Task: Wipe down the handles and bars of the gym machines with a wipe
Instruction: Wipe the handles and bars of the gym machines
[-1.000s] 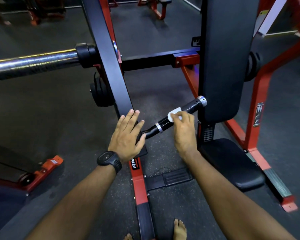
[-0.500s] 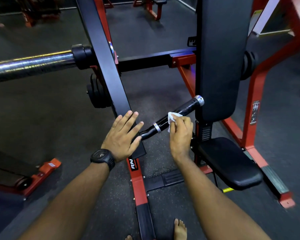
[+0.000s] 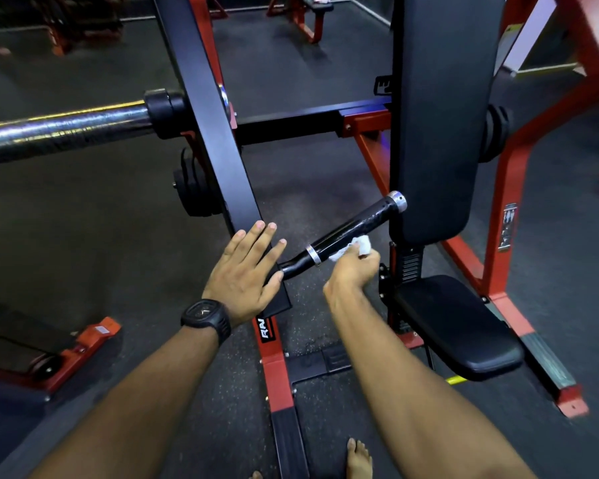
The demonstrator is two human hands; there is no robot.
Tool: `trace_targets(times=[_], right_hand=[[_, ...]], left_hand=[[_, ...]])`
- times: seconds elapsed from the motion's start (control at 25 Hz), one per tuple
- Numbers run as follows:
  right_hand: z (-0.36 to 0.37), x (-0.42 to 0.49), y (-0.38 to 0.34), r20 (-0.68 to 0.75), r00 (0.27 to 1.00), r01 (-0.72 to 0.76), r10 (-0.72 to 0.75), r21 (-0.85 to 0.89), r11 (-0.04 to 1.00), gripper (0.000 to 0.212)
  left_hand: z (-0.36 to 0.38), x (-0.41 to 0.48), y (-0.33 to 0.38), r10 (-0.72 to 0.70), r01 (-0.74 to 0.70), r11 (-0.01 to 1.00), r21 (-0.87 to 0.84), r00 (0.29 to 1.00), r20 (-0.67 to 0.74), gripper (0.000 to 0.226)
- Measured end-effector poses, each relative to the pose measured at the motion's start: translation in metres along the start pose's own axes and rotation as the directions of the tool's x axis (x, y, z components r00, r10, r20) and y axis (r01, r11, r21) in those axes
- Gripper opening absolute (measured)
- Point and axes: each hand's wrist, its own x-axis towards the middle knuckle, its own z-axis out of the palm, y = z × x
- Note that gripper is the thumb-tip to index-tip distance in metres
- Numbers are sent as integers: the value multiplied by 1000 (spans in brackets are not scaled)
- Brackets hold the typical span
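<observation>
White wipe [image 3: 351, 248] pinched in right hand [image 3: 353, 269] fingertips, pressed under black handle [image 3: 348, 233]. Left hand [image 3: 246, 276] fingers spread flat on black upright [image 3: 218, 143].

Blk seat pad [image 3: 464, 333] lower rt, upright back pad [image 3: 436, 115] above; wt plates [image 3: 194, 188] left, red bench [image 3: 306, 24] in bg

At 9 o'clock the chrome bar [image 3: 59, 131] runs off the edge. At 1 o'clock the top of the back pad [image 3: 440, 115] is cut off. At 6 o'clock a bare foot [image 3: 358, 459] is cropped. The right grip [image 3: 351, 271] hides most of the wipe [image 3: 346, 248]. The warning label [image 3: 508, 227] at 3 o'clock is too small to read.
</observation>
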Motion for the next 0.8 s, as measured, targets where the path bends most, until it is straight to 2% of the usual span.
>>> trace_targets(times=[0.08, 0.16, 0.32, 0.44, 0.48, 0.56, 0.64, 0.68, 0.72, 0.76, 0.8], right_hand=[[-1, 1, -7, 38, 999, -6, 8, -42, 999, 21], [-2, 3, -9, 30, 1000, 10, -10, 0, 1000, 23], [0, 12, -15, 21, 999, 31, -30, -71, 997, 15], [-1, 21, -24, -27, 995, 96, -97, -13, 995, 16], [-2, 26, -25, -40, 988, 147, -149, -60, 987, 16], [-5, 26, -27, 27, 969, 247, -247, -209, 946, 17], [-9, 27, -26, 153, 897, 441, -414, -343, 829, 13], [-13, 31, -24, 238, 816, 577, -528, -408, 708, 8], [-20, 37, -24, 366, 701, 707, -612, -469, 529, 6], [-28, 44, -29, 533, 566, 815, -629, -475, 331, 12], [-36, 56, -35, 691, 430, 892, -581, -425, 154, 21]], left_hand=[[-4, 0, 1, -6, 6, 1000, 5, 1000, 21, 53], [-7, 4, 2, -17, 16, 1000, 20, 998, 55, 56], [-11, 15, 2, -42, 40, 999, 14, 992, 116, 62], [-11, 19, 6, -71, 71, 997, 5, 989, 128, 63], [-10, 19, 9, -89, 91, 996, -12, 989, 115, 63], [-8, 14, 14, -139, 142, 990, -23, 985, 101, 63], [-8, 17, 15, -145, 148, 988, -36, 987, 74, 62], [-7, 18, 14, -138, 141, 989, -44, 989, 60, 61], [-6, 18, 14, -123, 125, 991, -54, 991, 49, 60], [-5, 17, 14, -114, 117, 991, -66, 992, 45, 59], [-5, 16, 14, -111, 113, 991, -71, 993, 36, 59]])
